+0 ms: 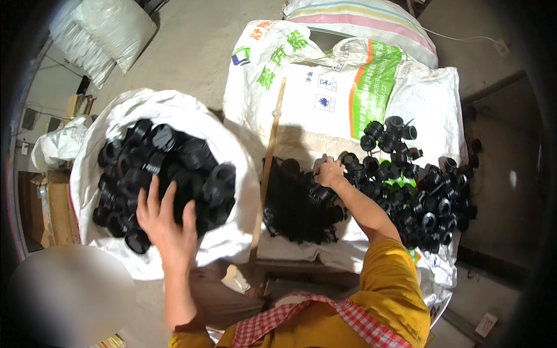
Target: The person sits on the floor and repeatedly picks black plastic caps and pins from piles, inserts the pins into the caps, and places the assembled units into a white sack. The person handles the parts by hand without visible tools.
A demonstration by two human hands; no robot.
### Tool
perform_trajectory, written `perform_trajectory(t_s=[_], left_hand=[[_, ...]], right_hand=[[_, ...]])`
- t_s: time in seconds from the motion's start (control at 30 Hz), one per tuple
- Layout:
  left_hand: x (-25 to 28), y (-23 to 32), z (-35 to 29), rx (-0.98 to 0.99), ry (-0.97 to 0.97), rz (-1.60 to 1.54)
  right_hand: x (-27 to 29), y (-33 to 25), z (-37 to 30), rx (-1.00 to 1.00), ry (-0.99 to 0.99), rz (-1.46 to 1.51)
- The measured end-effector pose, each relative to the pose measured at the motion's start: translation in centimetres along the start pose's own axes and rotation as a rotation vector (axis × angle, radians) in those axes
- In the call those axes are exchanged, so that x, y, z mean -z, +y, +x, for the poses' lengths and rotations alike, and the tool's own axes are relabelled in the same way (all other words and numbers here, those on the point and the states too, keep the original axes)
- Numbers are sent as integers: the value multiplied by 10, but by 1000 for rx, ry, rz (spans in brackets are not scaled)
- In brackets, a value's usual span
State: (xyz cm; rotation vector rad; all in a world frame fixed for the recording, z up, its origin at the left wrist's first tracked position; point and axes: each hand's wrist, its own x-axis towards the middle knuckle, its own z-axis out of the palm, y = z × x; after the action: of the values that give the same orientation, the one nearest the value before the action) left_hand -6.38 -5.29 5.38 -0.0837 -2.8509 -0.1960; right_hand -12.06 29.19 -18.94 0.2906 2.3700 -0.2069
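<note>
Many black fittings (222,184): best handled lightly.
Left hand (168,225), eight o'clock, fingers spread over sack (247,194); right hand (329,173), three o'clock, curled, grip unclear.

1. At the upper left I see a stuffed white sack (125,32) on the grey floor (191,35).
2. At the top edge I have a plump sack with pink, yellow and blue stripes (371,23).
3. From its right side I follow a thin white cable (464,38) toward a small pale fitting.
4. On my far left, a crumpled whitish plastic bag (61,142) sits near a brown cardboard box (62,203).
5. Lower right, I make out a white socket block (486,325).
</note>
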Motion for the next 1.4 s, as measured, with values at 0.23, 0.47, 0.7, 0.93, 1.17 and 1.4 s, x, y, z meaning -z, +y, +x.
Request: perform_trajectory(t_s=[0.23, 0.47, 0.7, 0.93, 1.17, 1.4], left_hand=[[22, 23, -23, -401, 406, -482], [-13, 68, -83, 72, -1091, -1431], [-42, 59, -118, 94, -1188, -1665], [-44, 60, -122, -614, -941, -772], [-16, 59, -92, -1273, -101, -1010], [-29, 71, -112, -45, -1104, -1871]], right_hand=[[4, 25, -134, 110, 569, 572], [-12, -5, -306, 349, 572, 623], [-37, -32, -363, 757, 569, 275], [-59, -37, -345, 706, 867, 255], [-59, -9, -339, 922, -712, 1683], [-38, -45, -314, 902, -79, 2281]])
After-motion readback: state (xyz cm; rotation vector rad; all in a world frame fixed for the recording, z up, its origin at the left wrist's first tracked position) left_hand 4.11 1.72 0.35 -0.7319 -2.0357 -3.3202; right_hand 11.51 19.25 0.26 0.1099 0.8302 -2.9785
